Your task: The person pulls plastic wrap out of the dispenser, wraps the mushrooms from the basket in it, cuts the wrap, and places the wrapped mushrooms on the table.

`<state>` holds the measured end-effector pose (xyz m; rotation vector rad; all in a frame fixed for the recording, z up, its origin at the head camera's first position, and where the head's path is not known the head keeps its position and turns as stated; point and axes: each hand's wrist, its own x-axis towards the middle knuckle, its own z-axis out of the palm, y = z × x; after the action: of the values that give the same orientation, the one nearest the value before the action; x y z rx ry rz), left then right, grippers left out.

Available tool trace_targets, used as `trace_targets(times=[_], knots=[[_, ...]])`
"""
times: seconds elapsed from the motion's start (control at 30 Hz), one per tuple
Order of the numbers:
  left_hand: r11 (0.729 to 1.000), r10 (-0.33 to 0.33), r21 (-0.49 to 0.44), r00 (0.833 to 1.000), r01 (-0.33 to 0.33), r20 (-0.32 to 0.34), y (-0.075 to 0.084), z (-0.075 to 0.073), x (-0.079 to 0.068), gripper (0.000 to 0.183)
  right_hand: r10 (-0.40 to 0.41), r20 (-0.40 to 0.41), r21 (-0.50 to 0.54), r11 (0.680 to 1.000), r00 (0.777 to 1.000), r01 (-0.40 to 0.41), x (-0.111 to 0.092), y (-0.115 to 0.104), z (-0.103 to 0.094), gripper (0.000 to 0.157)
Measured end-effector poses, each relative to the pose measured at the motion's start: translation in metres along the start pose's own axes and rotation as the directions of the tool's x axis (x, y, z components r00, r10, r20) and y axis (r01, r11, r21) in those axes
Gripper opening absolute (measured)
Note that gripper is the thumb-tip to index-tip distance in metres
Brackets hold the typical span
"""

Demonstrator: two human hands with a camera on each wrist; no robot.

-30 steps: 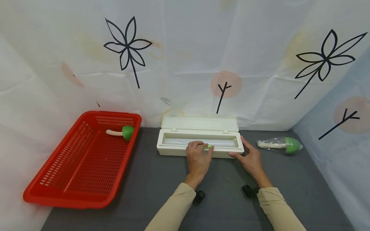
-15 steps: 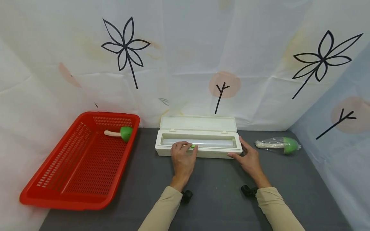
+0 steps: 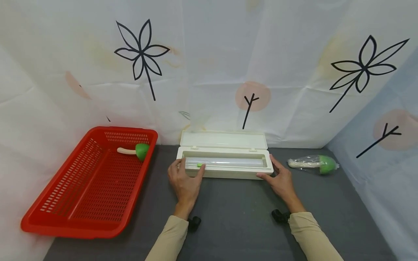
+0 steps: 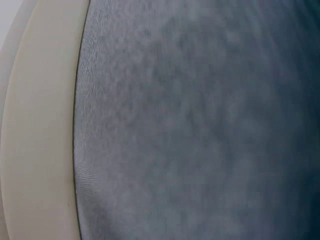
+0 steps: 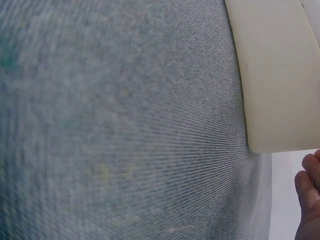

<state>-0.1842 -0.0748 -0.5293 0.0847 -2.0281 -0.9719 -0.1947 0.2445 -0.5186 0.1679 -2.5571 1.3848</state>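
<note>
In the head view, a cream cling film dispenser box (image 3: 222, 174) stands against the back wall, its lid (image 3: 223, 140) raised. A clear film roll (image 3: 228, 162) lies inside. A small green slide cutter (image 3: 199, 165) sits on the front rail. My left hand (image 3: 187, 181) is at the box's left end, thumb beside the cutter and fingers spread to the left by the front rim. With thumb at the front and fingers along the right end, my right hand (image 3: 281, 181) holds the box. The right wrist view shows some of its fingers (image 5: 309, 187) by the end wall.
On the left stands a red plastic basket (image 3: 128, 214), with a green-capped, pale-stemmed toy vegetable (image 3: 126, 150) inside. A similar one wrapped in clear film (image 3: 313, 164) lies right of the box. Grey cloth (image 3: 235, 217) covers the table.
My left hand has moved left along the box's front rail, and the green cutter has travelled left with it. The fingers are now spread wider. My right hand has stayed at the right end.
</note>
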Motion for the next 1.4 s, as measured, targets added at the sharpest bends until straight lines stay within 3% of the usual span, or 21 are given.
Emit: trace_targets(times=[0.07,0.17,0.27,0.37,0.67,1.0,1.17,1.33,1.4], knots=[[0.996,-0.088,0.018,0.996,0.088,-0.008,0.002,-0.001,-0.001,0.081,0.004,0.002,-0.001,1.000,1.000,-0.004,0.000,0.000,0.000,0.094],[0.973,-0.229,0.014,0.973,0.229,0.010,0.004,-0.002,-0.002,0.099,0.003,0.001,-0.002,1.000,1.000,-0.003,0.000,0.000,0.000,0.094],[0.940,-0.341,-0.011,0.939,0.342,0.042,0.005,-0.002,-0.003,0.107,0.000,-0.003,-0.003,1.000,1.000,0.000,0.000,0.000,0.000,0.094],[0.916,-0.393,-0.060,0.918,0.396,0.057,0.004,-0.002,-0.004,0.106,0.005,0.000,-0.011,1.000,1.000,-0.005,0.001,-0.001,0.000,0.094],[0.903,-0.407,-0.132,0.912,0.410,0.046,-0.002,-0.004,-0.003,0.089,0.013,0.010,-0.001,1.000,1.000,-0.013,0.000,-0.001,0.000,0.095],[0.885,-0.433,-0.207,0.901,0.416,-0.041,-0.014,-0.015,0.010,0.045,0.020,0.004,0.008,1.000,1.000,-0.020,0.000,0.000,0.000,0.093],[0.881,-0.445,-0.190,0.895,0.434,-0.022,-0.016,-0.018,0.014,0.036,0.020,0.010,0.008,1.000,1.000,-0.020,0.000,-0.001,-0.001,0.093],[0.858,-0.486,-0.169,0.873,0.485,0.038,-0.015,-0.024,0.020,0.035,0.022,0.021,0.000,1.000,1.000,-0.022,0.000,-0.002,-0.001,0.093],[0.864,-0.474,-0.156,0.878,0.479,0.069,-0.015,-0.027,0.024,0.037,0.026,0.025,-0.010,1.000,0.999,-0.026,0.000,-0.002,-0.001,0.094]])
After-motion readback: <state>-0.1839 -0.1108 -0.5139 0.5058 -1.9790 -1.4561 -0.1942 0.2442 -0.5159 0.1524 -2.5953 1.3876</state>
